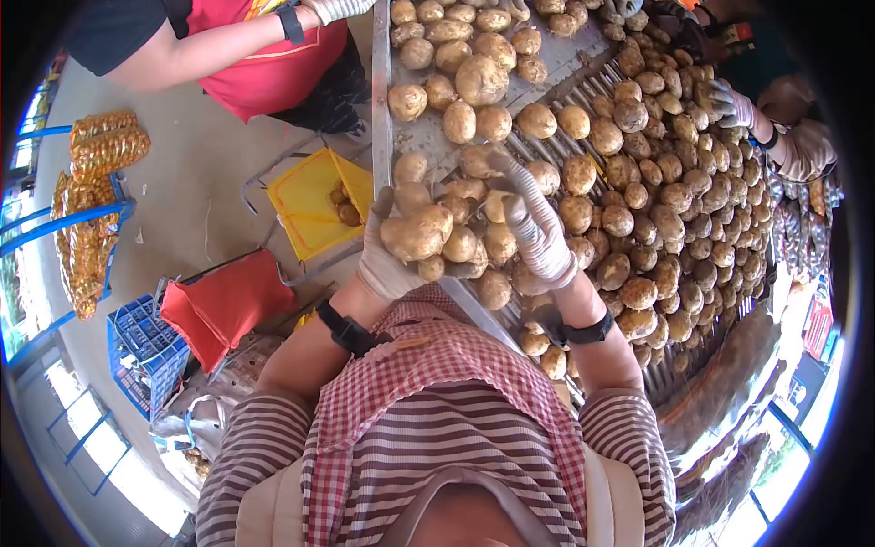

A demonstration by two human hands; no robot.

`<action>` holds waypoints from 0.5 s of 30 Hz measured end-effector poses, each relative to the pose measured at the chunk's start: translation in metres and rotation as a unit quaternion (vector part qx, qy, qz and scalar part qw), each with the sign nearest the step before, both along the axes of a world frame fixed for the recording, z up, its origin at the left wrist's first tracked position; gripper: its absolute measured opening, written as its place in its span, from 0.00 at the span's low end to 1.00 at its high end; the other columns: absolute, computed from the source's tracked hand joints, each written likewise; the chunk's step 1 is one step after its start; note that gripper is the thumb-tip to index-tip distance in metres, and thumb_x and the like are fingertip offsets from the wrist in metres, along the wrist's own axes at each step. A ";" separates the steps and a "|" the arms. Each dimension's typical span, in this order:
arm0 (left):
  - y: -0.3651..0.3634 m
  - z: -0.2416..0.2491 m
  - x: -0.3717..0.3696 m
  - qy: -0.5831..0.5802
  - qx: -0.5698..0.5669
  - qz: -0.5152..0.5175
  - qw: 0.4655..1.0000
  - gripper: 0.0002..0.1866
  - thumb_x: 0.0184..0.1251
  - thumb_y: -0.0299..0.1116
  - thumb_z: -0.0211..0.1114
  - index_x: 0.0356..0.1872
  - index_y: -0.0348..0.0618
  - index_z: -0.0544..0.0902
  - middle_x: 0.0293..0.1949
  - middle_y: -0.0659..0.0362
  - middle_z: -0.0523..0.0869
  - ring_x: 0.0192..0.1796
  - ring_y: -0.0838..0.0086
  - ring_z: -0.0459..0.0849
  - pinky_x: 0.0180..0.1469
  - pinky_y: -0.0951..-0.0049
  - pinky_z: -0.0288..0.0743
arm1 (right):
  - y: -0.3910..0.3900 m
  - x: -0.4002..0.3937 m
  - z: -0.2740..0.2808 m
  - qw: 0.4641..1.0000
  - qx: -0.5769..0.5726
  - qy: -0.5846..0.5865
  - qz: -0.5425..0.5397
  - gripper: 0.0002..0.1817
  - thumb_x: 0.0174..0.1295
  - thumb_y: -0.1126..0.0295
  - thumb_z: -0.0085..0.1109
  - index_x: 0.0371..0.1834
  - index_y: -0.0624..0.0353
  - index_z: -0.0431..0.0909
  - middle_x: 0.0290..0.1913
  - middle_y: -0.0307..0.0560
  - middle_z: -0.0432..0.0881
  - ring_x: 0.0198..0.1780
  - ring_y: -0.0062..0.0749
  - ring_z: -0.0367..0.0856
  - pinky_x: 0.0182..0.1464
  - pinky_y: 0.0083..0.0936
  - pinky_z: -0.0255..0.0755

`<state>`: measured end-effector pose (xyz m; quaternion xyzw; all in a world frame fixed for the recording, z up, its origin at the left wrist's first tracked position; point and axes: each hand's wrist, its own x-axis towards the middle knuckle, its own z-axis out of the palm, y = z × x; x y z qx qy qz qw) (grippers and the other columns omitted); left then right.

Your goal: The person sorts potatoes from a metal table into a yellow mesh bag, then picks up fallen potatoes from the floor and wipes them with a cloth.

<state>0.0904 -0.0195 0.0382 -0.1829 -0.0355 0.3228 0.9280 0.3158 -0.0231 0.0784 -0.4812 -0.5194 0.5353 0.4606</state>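
My left hand (385, 260), in a pale glove with dirty fingers, cups a cluster of potatoes from the left at the metal table's edge. A large knobbly potato (417, 233) lies against its palm, with smaller ones beside it. Part of its fingers is hidden under the cluster. On the other side, my right hand (544, 239), gloved too, curves its fingers round the potatoes from the right, close to a pale potato (497, 206). Between them the two hands cradle the cluster. Loose potatoes (576, 214) lie just beyond my right hand.
A metal table (383, 100) and a slatted roller bed (583, 91) carry many potatoes. One co-worker's gloved hand (729, 105) reaches in at right, another person's glove (339, 7) at top left. At left stand a yellow bag (305, 205), red bag (228, 305) and blue crate (137, 356).
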 end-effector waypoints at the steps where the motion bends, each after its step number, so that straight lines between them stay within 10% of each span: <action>1: -0.003 0.000 -0.001 -0.041 -0.001 0.002 0.999 0.47 0.69 0.64 0.62 0.79 0.42 0.61 0.74 0.45 0.69 0.73 0.40 0.71 0.70 0.23 0.64 | -0.008 0.002 -0.011 0.997 0.027 -0.057 0.038 0.22 0.77 0.59 0.57 0.67 0.60 0.74 0.58 0.51 0.81 0.57 0.37 0.80 0.55 0.36 0.77; 5: -0.014 0.004 -0.016 -0.013 0.051 0.035 0.998 0.46 0.70 0.66 0.60 0.78 0.44 0.62 0.71 0.45 0.72 0.71 0.39 0.72 0.65 0.18 0.66 | -0.022 0.023 -0.009 0.941 0.041 -0.330 0.061 0.05 0.65 0.76 0.60 0.40 0.64 0.84 0.37 0.54 0.86 0.41 0.45 0.85 0.48 0.35 0.77; 9: -0.035 -0.007 -0.060 -0.005 0.042 0.057 0.997 0.44 0.67 0.69 0.61 0.71 0.42 0.72 0.67 0.47 0.74 0.70 0.38 0.72 0.60 0.18 0.71 | -0.034 0.031 -0.013 0.959 -0.066 -0.218 -0.170 0.13 0.78 0.65 0.56 0.49 0.66 0.82 0.38 0.40 0.85 0.41 0.22 0.77 0.48 0.26 0.75; 15: -0.098 0.009 -0.182 0.075 -0.003 0.204 0.976 0.38 0.65 0.67 0.64 0.68 0.52 0.76 0.68 0.48 0.74 0.73 0.39 0.68 0.60 0.23 0.73 | -0.063 -0.058 -0.038 0.979 -0.142 -0.134 -0.052 0.09 0.75 0.73 0.56 0.52 0.63 0.82 0.43 0.39 0.85 0.44 0.22 0.77 0.51 0.23 0.74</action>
